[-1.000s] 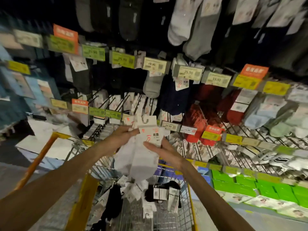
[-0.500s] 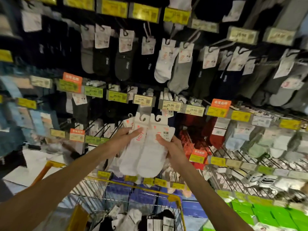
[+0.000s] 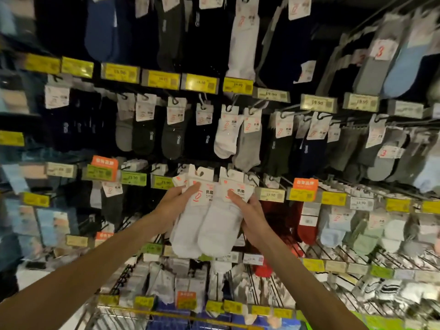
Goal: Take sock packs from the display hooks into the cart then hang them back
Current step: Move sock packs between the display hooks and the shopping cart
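I hold up a bunch of white sock packs (image 3: 209,225) in front of the display wall, their white card headers with hook cutouts pointing up. My left hand (image 3: 177,203) grips the left pack's card, thumb on its front. My right hand (image 3: 247,210) grips the right pack's card the same way. More white packs sit behind the left one. The card tops are level with a row of price tags, just below a hanging white sock pack (image 3: 226,136) on a hook. Only the cart's rim (image 3: 147,313) shows at the bottom edge.
Rows of dark, grey and blue socks hang on hooks above, with yellow price tags (image 3: 200,83) between the rows. Red socks (image 3: 307,225) and pale packs hang to the right. Wire hooks with white packs (image 3: 166,284) stick out below my hands.
Both hands have lifted the white packs from above the cart up to the display rows. My view has tilted upward, so the cart has dropped almost out of sight.
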`<state>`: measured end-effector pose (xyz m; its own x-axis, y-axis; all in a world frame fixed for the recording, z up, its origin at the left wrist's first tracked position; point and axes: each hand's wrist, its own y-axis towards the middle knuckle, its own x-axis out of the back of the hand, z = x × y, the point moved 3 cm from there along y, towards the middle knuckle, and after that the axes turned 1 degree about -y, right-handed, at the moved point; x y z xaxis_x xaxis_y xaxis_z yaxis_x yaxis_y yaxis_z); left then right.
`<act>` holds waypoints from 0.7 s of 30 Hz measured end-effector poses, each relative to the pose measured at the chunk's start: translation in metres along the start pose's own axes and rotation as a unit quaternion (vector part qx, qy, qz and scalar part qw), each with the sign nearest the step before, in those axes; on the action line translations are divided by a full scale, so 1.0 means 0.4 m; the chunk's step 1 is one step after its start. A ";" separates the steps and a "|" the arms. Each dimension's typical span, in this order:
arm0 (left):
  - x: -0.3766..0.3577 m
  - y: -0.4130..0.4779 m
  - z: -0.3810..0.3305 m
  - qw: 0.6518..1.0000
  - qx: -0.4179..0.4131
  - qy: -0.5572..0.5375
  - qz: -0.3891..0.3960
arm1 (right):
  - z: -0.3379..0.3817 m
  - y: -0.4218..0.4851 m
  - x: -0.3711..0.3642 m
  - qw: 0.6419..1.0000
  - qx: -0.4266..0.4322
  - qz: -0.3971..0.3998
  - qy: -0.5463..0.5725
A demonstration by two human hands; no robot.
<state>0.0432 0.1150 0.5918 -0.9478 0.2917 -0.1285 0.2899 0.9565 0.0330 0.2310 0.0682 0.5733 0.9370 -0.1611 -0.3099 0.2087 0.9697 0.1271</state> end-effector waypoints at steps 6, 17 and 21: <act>0.017 0.099 -0.094 0.999 -0.036 -0.028 -0.016 | 0.088 0.077 -0.062 0.999 0.023 -0.048 0.005; 0.030 0.170 -0.173 0.992 -0.018 -0.113 0.050 | 0.169 0.142 -0.135 0.993 0.052 -0.099 -0.034; 0.003 0.185 -0.179 0.991 -0.013 -0.108 0.075 | 0.193 0.156 -0.129 0.991 0.064 -0.109 -0.050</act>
<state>0.0539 0.1867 0.6649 -0.8429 0.4255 -0.3294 0.4196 0.9030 0.0927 0.2173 0.1229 0.6698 0.8876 -0.3869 -0.2499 0.4366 0.8797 0.1888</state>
